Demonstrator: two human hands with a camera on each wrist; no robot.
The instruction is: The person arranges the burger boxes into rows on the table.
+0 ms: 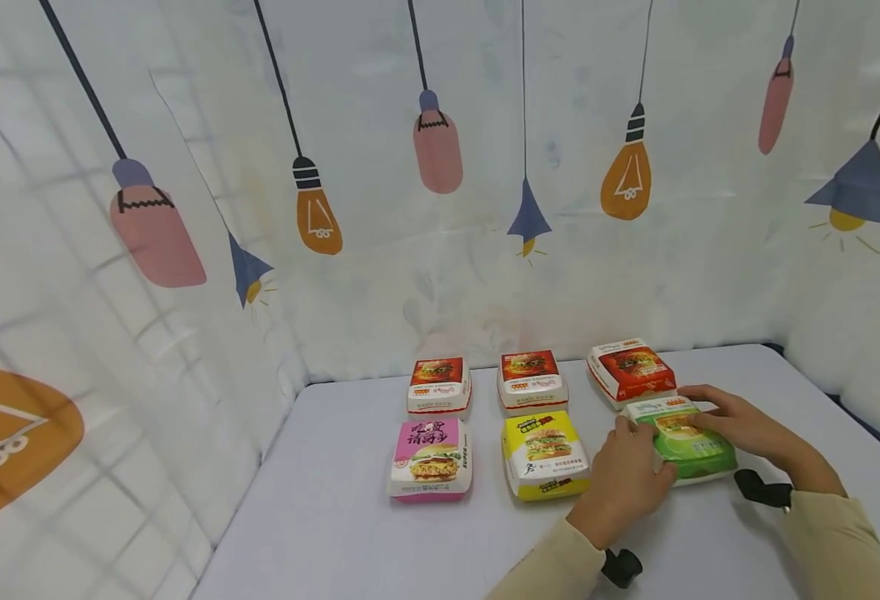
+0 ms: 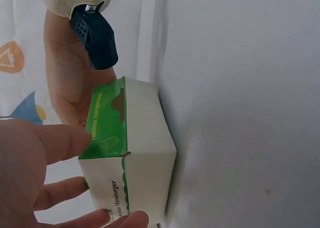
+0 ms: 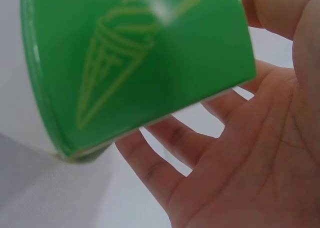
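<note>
A green and white hamburger box [image 1: 691, 446] stands at the front right of the group of boxes, with both hands around it. My left hand [image 1: 623, 475] holds its left side; in the left wrist view the thumb [image 2: 65, 143] touches the green face and other fingers lie along the white side. From the right, my right hand [image 1: 740, 425] reaches over the box and holds its right and far edges. In the right wrist view, the green face with an ice-cream drawing [image 3: 145, 73] partly hides those fingers [image 3: 155, 173].
A yellow hamburger box [image 1: 547, 457] and a pink one [image 1: 431, 462] stand to the left in the front row. Behind are three red and white boxes [image 1: 440, 387], [image 1: 532, 383], [image 1: 630, 371]. A white wall sheet [image 1: 470, 283] with printed lamps borders the white table [image 1: 335, 517].
</note>
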